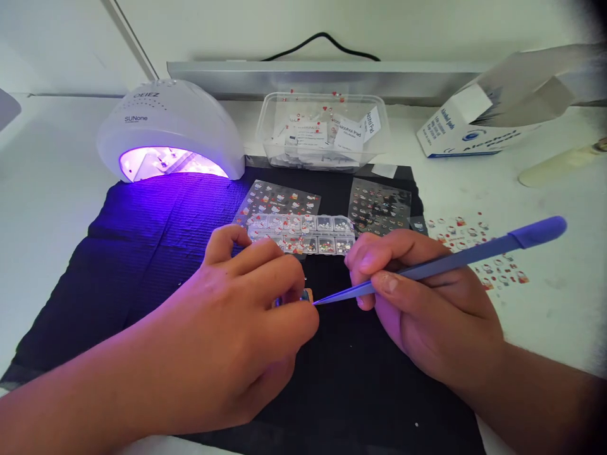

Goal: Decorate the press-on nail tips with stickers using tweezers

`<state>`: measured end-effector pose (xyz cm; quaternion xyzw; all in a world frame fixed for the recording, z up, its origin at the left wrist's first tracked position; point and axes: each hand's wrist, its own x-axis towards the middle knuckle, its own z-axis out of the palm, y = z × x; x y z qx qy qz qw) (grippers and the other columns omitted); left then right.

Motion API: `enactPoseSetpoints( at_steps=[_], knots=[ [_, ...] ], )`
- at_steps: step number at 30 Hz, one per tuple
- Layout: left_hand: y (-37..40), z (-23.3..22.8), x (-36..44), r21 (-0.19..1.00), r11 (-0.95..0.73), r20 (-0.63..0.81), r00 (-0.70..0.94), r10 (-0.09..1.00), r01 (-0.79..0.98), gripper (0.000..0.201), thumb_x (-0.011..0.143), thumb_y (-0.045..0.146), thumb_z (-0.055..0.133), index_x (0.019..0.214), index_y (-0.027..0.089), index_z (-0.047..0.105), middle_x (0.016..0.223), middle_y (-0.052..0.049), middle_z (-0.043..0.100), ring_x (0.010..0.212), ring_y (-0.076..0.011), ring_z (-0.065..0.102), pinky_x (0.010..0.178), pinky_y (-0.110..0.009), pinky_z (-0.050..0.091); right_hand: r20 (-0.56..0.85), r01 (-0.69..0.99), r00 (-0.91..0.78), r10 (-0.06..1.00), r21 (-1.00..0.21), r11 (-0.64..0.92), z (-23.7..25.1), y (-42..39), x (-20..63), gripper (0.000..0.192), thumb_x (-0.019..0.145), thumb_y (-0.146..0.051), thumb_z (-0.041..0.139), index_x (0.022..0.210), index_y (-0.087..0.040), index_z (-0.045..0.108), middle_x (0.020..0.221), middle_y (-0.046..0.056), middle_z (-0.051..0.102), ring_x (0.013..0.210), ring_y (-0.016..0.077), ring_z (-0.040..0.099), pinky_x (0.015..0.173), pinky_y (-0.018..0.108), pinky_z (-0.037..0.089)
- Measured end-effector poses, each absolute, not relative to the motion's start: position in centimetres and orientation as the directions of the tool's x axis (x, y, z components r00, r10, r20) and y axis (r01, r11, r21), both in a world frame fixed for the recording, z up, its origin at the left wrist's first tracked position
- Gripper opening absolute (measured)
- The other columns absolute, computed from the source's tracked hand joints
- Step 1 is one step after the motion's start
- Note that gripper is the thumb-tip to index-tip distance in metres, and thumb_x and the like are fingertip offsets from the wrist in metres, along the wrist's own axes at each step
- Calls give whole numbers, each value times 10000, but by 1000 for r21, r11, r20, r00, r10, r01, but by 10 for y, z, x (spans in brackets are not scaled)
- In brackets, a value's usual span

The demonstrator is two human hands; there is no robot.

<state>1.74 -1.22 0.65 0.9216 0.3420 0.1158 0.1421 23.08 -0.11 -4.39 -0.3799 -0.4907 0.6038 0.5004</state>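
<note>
My left hand [237, 328] pinches a small artificial nail [307, 294] between its fingertips, low over a black mat [142, 265]. My right hand [427, 303] grips purple tweezers [455, 256] like a pen, and their tip touches the nail's edge. Just behind both hands lies a clear compartment box of tiny rhinestones [303, 232]. Most of the nail is hidden by my left fingers.
A white UV nail lamp [171, 126] glows purple at the back left. Sticker sheets [379, 205] lie behind the box, another sheet [478, 249] lies on the white table at right. A clear tub of alcohol pads [322, 129] and an open pad carton [478, 120] stand at the back.
</note>
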Motion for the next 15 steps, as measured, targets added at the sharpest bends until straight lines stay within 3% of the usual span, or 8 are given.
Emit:
enactPoseSetpoints(
  at_steps=[15],
  knots=[
    [-9,4,15,324,-755,104,772,627,570,104,850,138,569,858,198,654,888,-17,577,793,-190,498,793,-447,317,76,-261,-187,979,-965,25,-49,4,233,48,802,-202,722,775,-241,717,652,-20,594,544,111,513,489,269,384]
  ],
)
